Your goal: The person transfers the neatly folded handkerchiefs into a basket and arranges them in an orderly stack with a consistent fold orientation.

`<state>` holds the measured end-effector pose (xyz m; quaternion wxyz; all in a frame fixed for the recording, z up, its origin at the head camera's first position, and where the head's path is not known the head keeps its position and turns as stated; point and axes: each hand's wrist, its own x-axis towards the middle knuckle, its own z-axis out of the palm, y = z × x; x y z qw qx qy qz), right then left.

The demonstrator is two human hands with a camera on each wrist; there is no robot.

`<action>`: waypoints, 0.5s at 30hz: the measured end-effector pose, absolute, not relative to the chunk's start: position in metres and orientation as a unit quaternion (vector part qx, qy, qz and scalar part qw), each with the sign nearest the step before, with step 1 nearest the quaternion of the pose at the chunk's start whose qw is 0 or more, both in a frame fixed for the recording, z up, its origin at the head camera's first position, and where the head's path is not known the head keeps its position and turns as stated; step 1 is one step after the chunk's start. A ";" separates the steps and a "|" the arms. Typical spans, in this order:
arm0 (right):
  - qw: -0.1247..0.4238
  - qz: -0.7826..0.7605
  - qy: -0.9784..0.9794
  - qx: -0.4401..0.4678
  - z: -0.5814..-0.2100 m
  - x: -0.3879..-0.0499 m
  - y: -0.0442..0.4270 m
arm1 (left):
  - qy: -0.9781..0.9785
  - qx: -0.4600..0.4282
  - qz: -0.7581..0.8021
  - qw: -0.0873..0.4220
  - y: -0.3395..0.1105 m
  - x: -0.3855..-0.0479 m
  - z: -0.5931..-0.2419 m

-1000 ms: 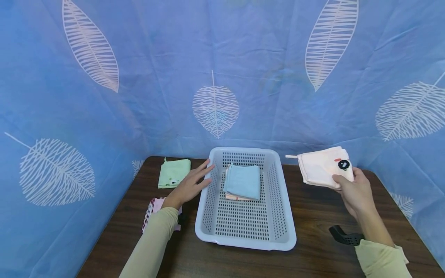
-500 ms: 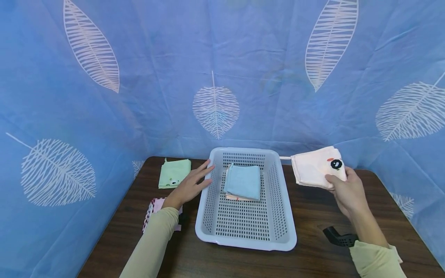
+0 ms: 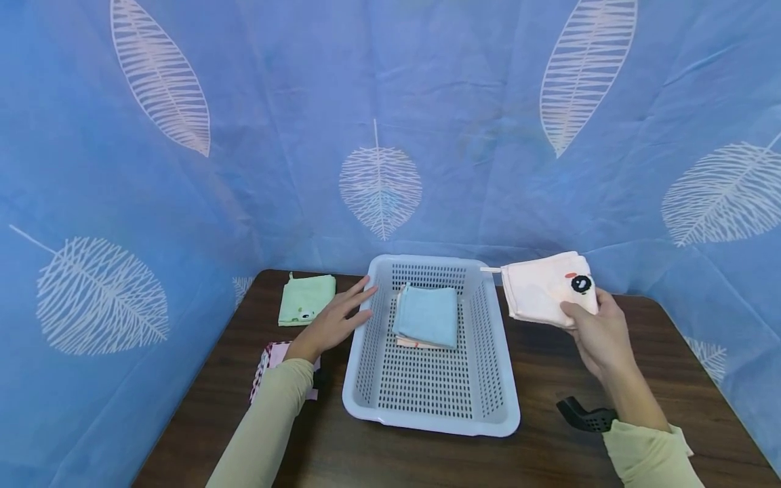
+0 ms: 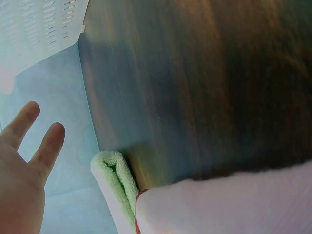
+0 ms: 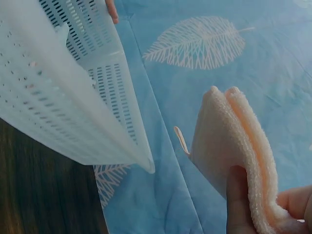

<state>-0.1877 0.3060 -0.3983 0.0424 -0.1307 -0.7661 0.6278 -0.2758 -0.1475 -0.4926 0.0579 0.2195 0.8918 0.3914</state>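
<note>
Pinched at one edge by my right hand (image 3: 601, 335) is a folded pale pink towel (image 3: 539, 288), held up to the right of the basket. It bears a black round patch, and its hanging loop points left toward the rim. The right wrist view shows the thick folds of this towel (image 5: 234, 146) between thumb and fingers. My left hand (image 3: 335, 322) has its fingers spread at the left rim of the white plastic basket (image 3: 430, 423). Inside the basket a folded light blue towel (image 3: 427, 315) lies on top of a peach-coloured one (image 3: 415, 343).
Left of the basket, a folded green towel (image 3: 305, 298) lies on the dark wooden table (image 3: 201, 420). A pink towel with a checked edge (image 3: 277, 354) is partly hidden under my left forearm. Blue leaf-patterned cloth (image 3: 457, 169) hangs behind and at both sides.
My right hand has moved left with the pale pink towel, bringing its loop up to the basket's right rim. The left hand stays in place at the left rim.
</note>
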 end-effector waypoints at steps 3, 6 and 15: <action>0.045 0.642 -0.756 -0.124 -0.397 -0.187 0.301 | 0.892 0.221 0.391 0.060 -0.148 -0.277 -0.492; 0.045 0.646 -0.753 -0.118 -0.395 -0.186 0.295 | 0.891 0.222 0.390 0.065 -0.148 -0.277 -0.493; 0.044 0.648 -0.753 -0.103 -0.391 -0.186 0.278 | 0.891 0.228 0.388 0.061 -0.149 -0.278 -0.492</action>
